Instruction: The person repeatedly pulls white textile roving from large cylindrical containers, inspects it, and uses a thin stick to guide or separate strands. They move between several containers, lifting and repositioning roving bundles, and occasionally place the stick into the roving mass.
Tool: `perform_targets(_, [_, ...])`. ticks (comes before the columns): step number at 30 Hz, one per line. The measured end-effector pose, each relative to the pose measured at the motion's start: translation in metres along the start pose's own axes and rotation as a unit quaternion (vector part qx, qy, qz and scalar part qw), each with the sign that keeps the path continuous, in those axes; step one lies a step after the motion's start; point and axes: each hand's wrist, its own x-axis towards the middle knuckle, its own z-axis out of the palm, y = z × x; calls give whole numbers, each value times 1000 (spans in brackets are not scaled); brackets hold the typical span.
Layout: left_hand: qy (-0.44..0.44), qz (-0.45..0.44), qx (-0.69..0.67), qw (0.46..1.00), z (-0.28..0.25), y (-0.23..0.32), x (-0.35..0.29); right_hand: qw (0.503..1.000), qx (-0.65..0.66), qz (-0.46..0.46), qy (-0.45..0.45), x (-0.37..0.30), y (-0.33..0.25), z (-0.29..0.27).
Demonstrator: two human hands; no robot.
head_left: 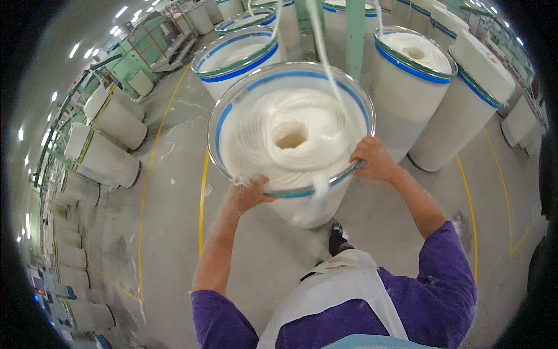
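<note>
A large white sliver can [317, 210] with a metal rim and a blue band stands right in front of me. Coiled white fibre sliver [256, 125] fills it, with a round hole in the middle, and one strand rises from the far side. My left hand [249, 193] is closed over the near left part of the rim, a wisp of fibre by its knuckles. On the near right part of the rim my right hand [372, 158] is closed too, its fingers wrapped over the edge. A loose tuft of fibre [320, 187] hangs over the near rim between my hands.
Another filled can [410, 87] stands at the right, beside a can with fibre piled above its rim [479, 70]. Behind mine is a further can [235, 58], near a green post [354, 43]. Yellow lines [203, 198] mark the floor; more cans [107, 154] stand far left.
</note>
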Motion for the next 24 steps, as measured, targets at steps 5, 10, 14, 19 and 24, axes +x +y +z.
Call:
perform_targets(5, [-50, -27, -32, 998, 6, 6, 73, 999, 20, 36, -9, 24, 61, -15])
perform_targets(10, [-3, -32, -56, 998, 14, 9, 133, 999, 19, 31, -3, 48, 119, -25])
perform_targets(14, [-34, -11, -35, 999, 15, 7, 172, 999, 13, 37, -3, 62, 152, -30])
perform_targets(19, [-42, -1, -88, 995, 8, 3, 194, 994, -43, 89, 39, 72, 152, -29])
perform_targets(24, [-251, -60, -319, 912, -15, -30, 248, 989, 15, 142, 48, 90, 105, -62])
